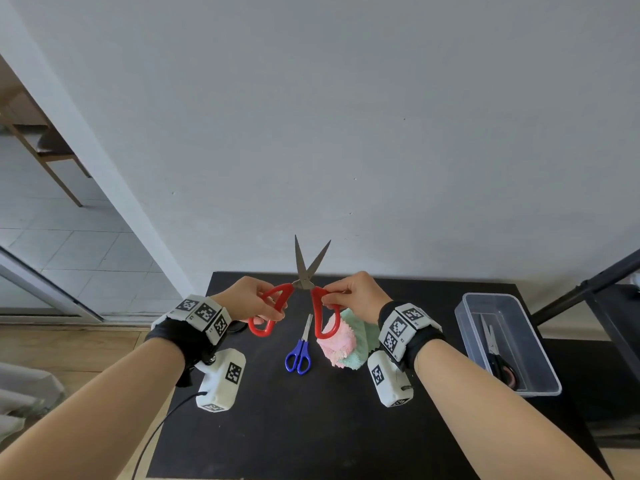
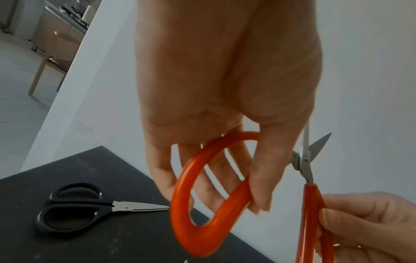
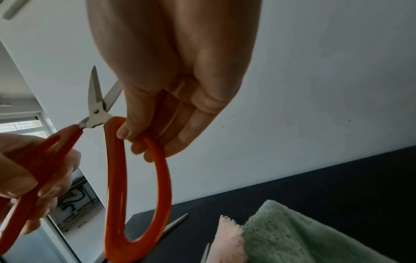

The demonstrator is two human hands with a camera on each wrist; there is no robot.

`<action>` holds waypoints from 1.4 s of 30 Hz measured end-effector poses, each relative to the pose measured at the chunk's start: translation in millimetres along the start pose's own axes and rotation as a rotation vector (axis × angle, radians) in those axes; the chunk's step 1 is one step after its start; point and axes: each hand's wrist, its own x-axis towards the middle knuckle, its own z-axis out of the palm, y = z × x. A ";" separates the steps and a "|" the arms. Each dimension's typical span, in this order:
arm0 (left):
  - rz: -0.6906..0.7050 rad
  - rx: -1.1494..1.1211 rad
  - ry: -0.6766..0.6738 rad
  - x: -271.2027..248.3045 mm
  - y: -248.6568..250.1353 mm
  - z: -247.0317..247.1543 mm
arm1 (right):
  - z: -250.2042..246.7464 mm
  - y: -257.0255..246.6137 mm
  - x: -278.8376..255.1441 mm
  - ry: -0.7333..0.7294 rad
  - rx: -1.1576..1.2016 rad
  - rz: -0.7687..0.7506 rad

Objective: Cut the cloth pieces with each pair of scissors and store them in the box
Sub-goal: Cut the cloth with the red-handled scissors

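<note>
red scissors (image 1: 302,289) being held up in the air above the far part of the black table (image 1: 311,410), blades parted in a narrow v and pointing up toward the wall. left hand (image 1: 254,301) is gripping the left red loop w/ fingers curled round it; right hand (image 1: 356,294) is pinching the top of the right loop betw. thumb and fingers. handles are glossy red-orange plastic, long teardrop loops; blades plain grey steel w/ a pivot screw showing. blue scissors (image 1: 298,353) are lying shut on the table just below the red pair, tips pointing away. pink cloth (image 1: 337,344) and green cloth (image 1: 362,341) are sitting bunched together just right of the blue pair, touching each other, fluffy pile. clear plastic box (image 1: 540,368) is standing at the right table edge, w/ a dark-handled pair of scissors (image 1: 498,355) lying inside. left wrist view is showing black scissors (image 2: 76,206) lying shut on the table at its left side. table is sitting against a plain white wall (image 1: 346,116); tiled floor and a wooden chair (image 1: 45,147) are showing through an opening at left; wood flooring beside the table.
</note>
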 end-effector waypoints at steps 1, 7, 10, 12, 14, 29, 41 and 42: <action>-0.011 -0.003 0.010 0.7 -2.0 0.9 | 1.3 -1.2 -1.2 -0.007 0.001 0.004; 0.027 -0.125 0.444 9.2 -14.8 17.4 | 8.0 -3.0 -4.6 -0.003 0.105 -0.010; -0.188 -0.140 0.507 13.1 -21.1 26.5 | 9.6 -0.7 -5.4 0.016 0.204 0.012; -0.310 -0.292 0.452 13.4 -20.2 33.8 | 11.1 0.2 -6.3 0.022 0.239 0.019; -0.406 -0.444 0.353 11.7 -17.8 38.3 | 13.5 0.9 -7.4 0.030 0.279 0.028; 0.001 -1.168 0.138 0.8 13.2 58.9 | 28.5 -4.8 -14.0 -0.015 0.430 0.086; -0.042 -1.073 0.331 2.3 3.2 67.3 | 21.3 15.6 -19.2 0.001 0.119 0.122; -0.055 -1.055 0.340 3.0 1.0 67.6 | 19.2 21.5 -20.3 0.036 0.059 0.127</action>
